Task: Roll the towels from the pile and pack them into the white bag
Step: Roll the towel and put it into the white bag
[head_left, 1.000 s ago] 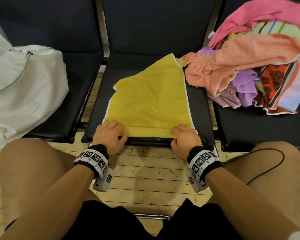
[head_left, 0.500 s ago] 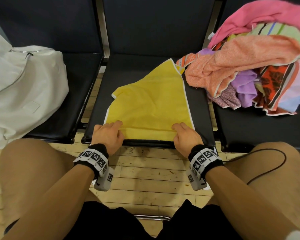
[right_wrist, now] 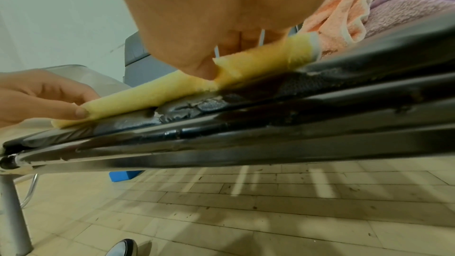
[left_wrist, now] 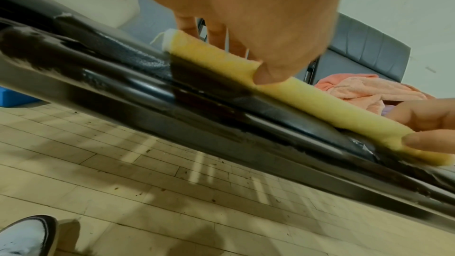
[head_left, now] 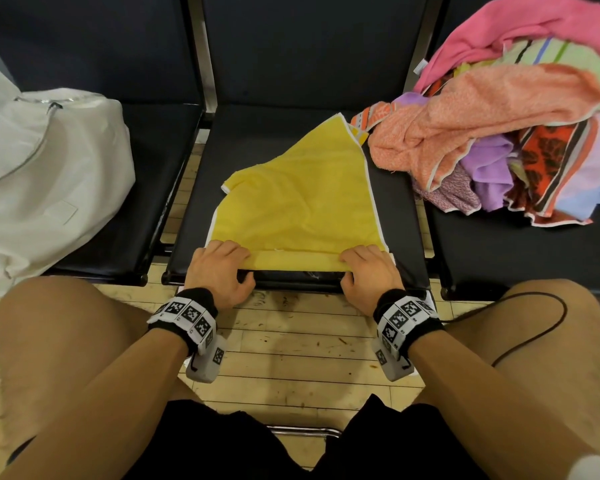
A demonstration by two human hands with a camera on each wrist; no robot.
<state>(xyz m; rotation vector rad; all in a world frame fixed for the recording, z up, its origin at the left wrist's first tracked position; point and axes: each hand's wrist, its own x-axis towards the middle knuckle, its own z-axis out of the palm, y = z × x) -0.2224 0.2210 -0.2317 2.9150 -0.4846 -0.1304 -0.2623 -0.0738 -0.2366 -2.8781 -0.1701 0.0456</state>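
A yellow towel (head_left: 298, 199) with white edging lies on the middle black seat (head_left: 400, 237), its near edge turned over into a thin roll (head_left: 297, 260). My left hand (head_left: 219, 263) pinches the roll's left end (left_wrist: 211, 54) between thumb and fingers. My right hand (head_left: 368, 268) pinches the right end (right_wrist: 258, 59) the same way. The towel pile (head_left: 513, 140), pink, orange, purple and patterned, sits on the right seat. The white bag (head_left: 45, 171) rests on the left seat, its opening toward the back.
Three black seats stand in a row with dark backrests behind. Wooden floor (head_left: 291, 344) lies between the seats and my bare knees. A black cable (head_left: 534, 327) runs over my right thigh. A blue object (right_wrist: 125, 175) lies on the floor under the seats.
The towel's near edge has been folded over into a narrow roll and moved slightly away from the seat's front edge. Both hands went from lying on the edge to pinching it.
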